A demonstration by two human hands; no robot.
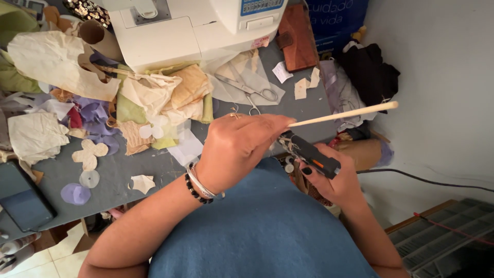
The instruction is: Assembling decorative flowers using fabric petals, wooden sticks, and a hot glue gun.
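Left hand (234,149) pinches a thin wooden stick (343,114); right hand (334,180) grips a black glue gun (309,153) near the grey surface (170,170).

Thin pale wooden stick (343,114) – near-level, over table edge; black-orange glue gun (310,154) beneath.

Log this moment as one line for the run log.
left hand: holds wooden stick | right hand: holds black glue gun | grey table: fabric scraps, scissors

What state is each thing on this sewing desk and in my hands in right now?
left hand: closed around thin wooden stick
right hand: gripping black glue gun
scissors: lying closed on grey table
sewing machine: standing upright
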